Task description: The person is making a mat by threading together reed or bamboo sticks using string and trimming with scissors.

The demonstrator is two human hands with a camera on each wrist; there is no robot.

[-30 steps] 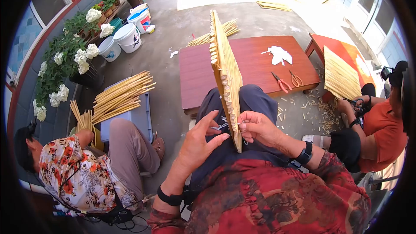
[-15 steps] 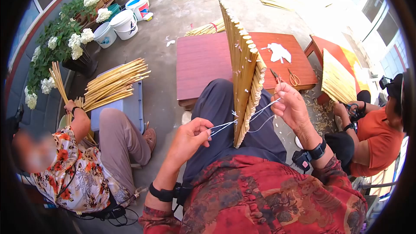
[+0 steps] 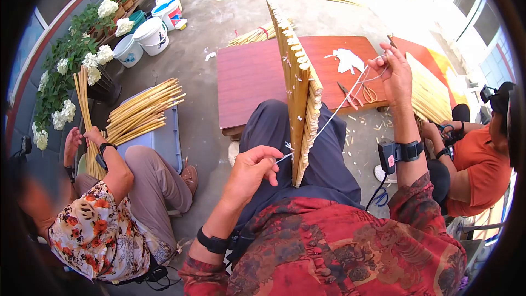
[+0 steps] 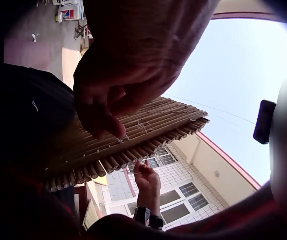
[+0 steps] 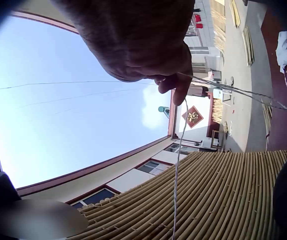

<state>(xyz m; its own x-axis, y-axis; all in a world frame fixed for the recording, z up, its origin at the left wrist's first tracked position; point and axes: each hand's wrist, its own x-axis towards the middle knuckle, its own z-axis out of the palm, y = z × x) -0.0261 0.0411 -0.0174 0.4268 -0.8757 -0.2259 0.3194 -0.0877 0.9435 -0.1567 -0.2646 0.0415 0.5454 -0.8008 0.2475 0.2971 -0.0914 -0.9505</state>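
A mat of bound yellow stalks (image 3: 298,93) stands on edge across my lap, running away from me. My left hand (image 3: 253,172) is curled beside its near end and pinches the white string (image 3: 280,158) where it leaves the mat. My right hand (image 3: 392,71) is raised high to the right and holds the string's (image 3: 350,96) other end, drawn taut. The left wrist view shows the left hand's fingers (image 4: 103,117) against the mat (image 4: 148,132). In the right wrist view the string (image 5: 178,165) hangs from the right hand's fingers (image 5: 176,85) down to the mat (image 5: 208,200).
A red-brown low table (image 3: 252,77) ahead carries white scraps (image 3: 345,60) and scissors (image 3: 359,96). At left a seated person holds stalks (image 3: 85,120) beside a bundle (image 3: 142,111) on a grey box. At right another person (image 3: 476,153) works on a second mat (image 3: 430,96). Buckets (image 3: 145,35) stand far left.
My right hand has swung up and out to the right, drawing the string long and taut. The left hand keeps its pinch by the mat. The person at left lifted stalks.
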